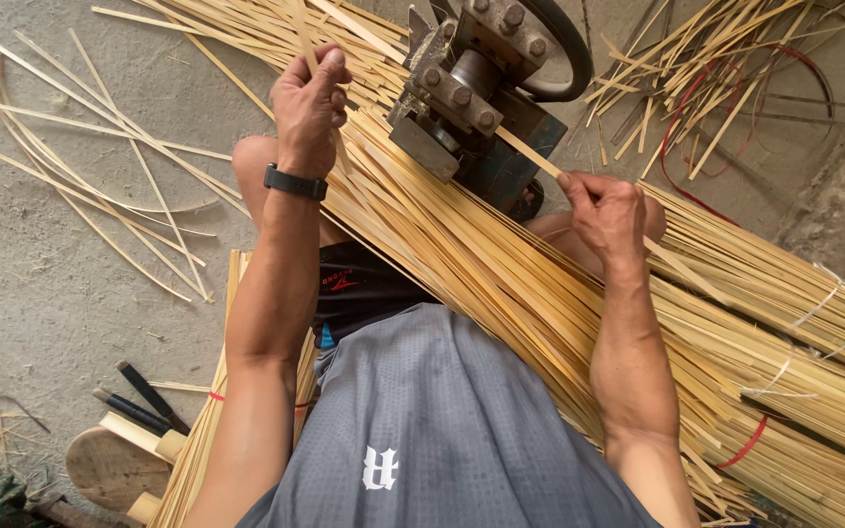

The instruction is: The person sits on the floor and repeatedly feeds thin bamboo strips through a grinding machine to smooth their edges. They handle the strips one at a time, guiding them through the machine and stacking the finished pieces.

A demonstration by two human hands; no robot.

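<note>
A thin, pale bamboo strip (530, 154) is pinched in the right hand (603, 210); another strip (303, 29) is gripped by the closed left hand (310, 108). Its path through the metal machine (471, 88) is hidden.

The setting is a craft workshop for splitting bamboo, run at floor level. A bare concrete floor (41, 284) is littered with loose bamboo strips (100, 186). A heavy bolted metal splitting machine (471, 88) stands among large tied bundles of slats (735, 352). Dark-handled hand tools (144, 401) and a low wooden stool (105, 469) lie beside the working position.
</note>
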